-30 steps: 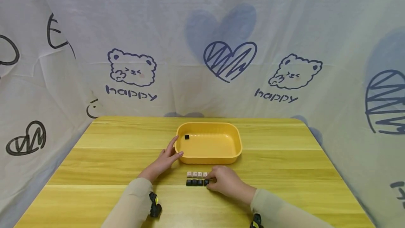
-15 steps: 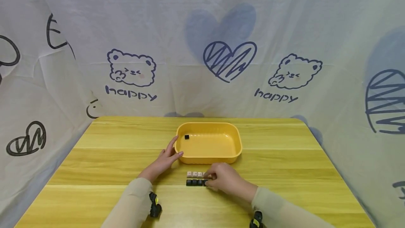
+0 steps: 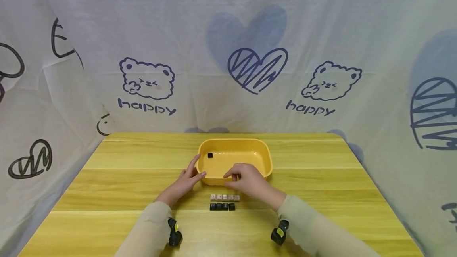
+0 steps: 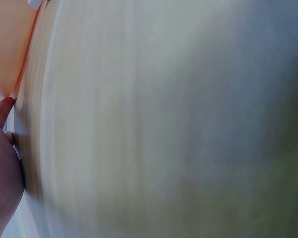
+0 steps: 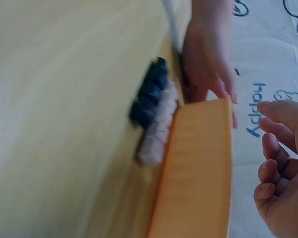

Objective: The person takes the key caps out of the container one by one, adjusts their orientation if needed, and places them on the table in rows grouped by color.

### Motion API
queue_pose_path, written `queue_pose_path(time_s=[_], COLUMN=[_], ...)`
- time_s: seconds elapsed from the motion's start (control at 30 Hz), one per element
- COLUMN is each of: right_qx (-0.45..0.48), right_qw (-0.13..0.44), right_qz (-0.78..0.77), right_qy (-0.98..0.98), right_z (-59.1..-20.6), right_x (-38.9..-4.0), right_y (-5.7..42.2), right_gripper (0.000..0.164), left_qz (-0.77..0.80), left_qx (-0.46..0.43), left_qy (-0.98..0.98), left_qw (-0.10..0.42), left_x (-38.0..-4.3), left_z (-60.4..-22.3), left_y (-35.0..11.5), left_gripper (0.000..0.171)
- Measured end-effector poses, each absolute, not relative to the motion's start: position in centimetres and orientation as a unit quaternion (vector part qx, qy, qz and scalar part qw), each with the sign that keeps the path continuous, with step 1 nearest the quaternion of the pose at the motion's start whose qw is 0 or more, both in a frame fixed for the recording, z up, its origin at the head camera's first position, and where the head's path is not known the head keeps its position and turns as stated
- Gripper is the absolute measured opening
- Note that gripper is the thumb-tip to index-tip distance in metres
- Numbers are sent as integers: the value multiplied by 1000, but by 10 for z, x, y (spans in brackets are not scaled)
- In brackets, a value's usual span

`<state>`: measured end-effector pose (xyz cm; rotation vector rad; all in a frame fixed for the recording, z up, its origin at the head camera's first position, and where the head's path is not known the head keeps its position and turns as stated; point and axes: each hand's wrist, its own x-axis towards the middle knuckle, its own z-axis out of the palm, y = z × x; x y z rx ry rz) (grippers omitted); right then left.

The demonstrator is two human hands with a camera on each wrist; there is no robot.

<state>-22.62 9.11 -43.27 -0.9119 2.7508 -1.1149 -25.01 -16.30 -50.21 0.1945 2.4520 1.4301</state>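
Note:
A yellow tray (image 3: pixel 210 181) stands on the table with one black keycap (image 3: pixel 210 155) inside, near its left end. My left hand (image 3: pixel 182 183) rests at the tray's left end, fingers and thumb spread against the rim. Over the near rim hovers my right hand (image 3: pixel 249 179); in the right wrist view its fingers (image 5: pixel 282 116) are loosely bent, and I see nothing between them. In front of the tray lies a row of white keycaps (image 3: pixel 225 198). Closer to me runs a row of black keycaps (image 3: pixel 222 206), its rightmost one set slightly apart.
The wooden table (image 3: pixel 321 197) extends to both sides of the tray. A white cloth (image 3: pixel 207 106) printed with hearts and bears hangs behind it and along the sides. Black devices are strapped to both wrists.
My right hand has left the right end of the black row and moved up to the tray's near rim, uncovering the ends of both rows. The left hand stays at the tray.

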Motion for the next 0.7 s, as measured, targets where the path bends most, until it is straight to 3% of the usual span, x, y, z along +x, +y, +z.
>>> queue_pose_path(time_s=[0.2, 0.7], right_qx=[-247, -196], right_qw=[28, 115], right_qz=[-391, -438], right_qy=[886, 870], right_z=[-425, -433], right_x=[-246, -294], right_y=[80, 57], right_gripper=[14, 27], left_qz=[499, 502], left_qx=[65, 70], left_qy=[851, 850], left_qw=[148, 147], left_x=[-250, -250], left_z=[-501, -502], left_y=[-163, -163], left_gripper=[76, 76])
